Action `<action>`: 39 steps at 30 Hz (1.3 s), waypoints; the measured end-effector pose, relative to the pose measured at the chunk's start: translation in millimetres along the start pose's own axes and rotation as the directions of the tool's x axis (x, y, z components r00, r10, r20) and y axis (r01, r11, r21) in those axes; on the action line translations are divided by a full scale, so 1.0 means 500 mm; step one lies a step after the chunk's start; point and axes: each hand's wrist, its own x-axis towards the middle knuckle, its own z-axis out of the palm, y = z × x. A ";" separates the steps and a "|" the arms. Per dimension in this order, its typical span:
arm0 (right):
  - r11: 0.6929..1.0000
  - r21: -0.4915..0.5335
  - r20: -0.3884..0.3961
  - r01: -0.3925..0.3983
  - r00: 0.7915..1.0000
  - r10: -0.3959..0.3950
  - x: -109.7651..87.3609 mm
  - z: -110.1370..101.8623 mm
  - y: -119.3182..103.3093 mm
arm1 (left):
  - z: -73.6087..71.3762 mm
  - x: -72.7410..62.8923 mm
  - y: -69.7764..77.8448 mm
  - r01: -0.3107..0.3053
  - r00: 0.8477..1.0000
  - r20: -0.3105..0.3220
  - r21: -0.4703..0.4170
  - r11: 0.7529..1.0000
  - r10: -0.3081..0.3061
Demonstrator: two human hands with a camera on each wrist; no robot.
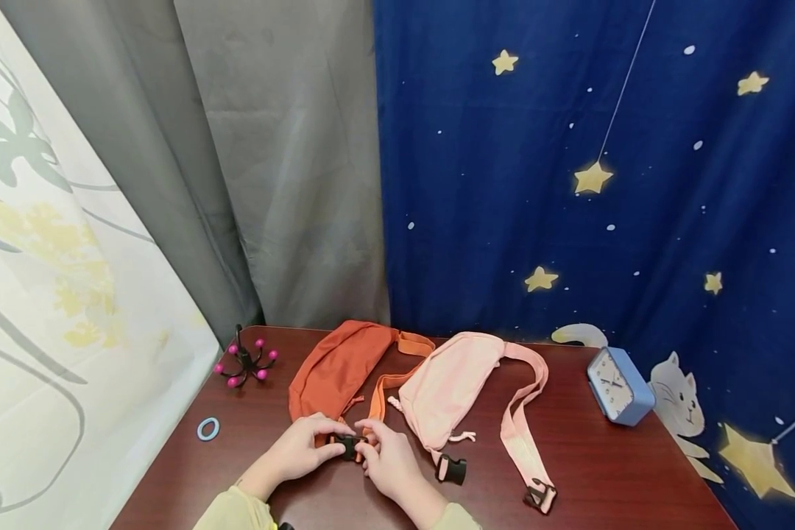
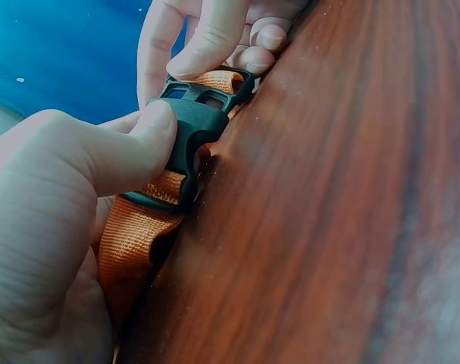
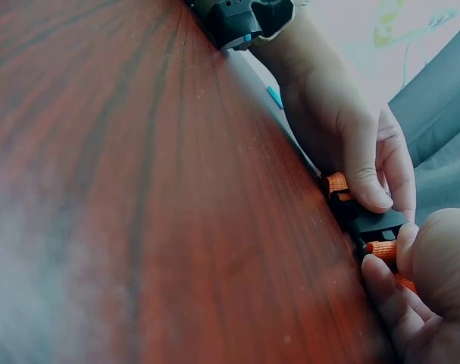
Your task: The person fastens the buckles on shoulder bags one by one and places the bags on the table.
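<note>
A rust-orange waist bag (image 1: 344, 368) lies at the back left of centre on the table. The black side-release buckle (image 2: 192, 125) of its orange strap (image 2: 135, 235) is between both hands near the front. My left hand (image 1: 302, 447) pinches the socket half, its thumb flat on top. With thumb and fingers my right hand (image 1: 392, 458) grips the other half at the strap loop. Both halves sit together in line; whether they are fully latched cannot be told. Right of them lies a pink waist bag (image 1: 450, 383), its buckle halves apart.
The pink bag's socket (image 1: 451, 470) and its prong half (image 1: 540, 496) lie to the right on the dark red table (image 1: 603, 464). A blue clock (image 1: 619, 386) stands far right. At left are a black rack with pink knobs (image 1: 246, 362) and a blue ring (image 1: 208, 429).
</note>
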 end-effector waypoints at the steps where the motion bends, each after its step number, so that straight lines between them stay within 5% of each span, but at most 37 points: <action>1: 1.000 -0.007 -0.003 -0.001 1.000 0.001 0.000 0.000 -0.001 | 0.001 0.001 0.000 -0.003 1.000 -0.001 0.002 1.000 0.003; 39: 0.998 -0.022 -0.055 -0.053 0.997 0.052 0.009 0.023 -0.011 | 0.001 0.003 0.001 0.051 0.999 0.009 0.000 0.999 -0.051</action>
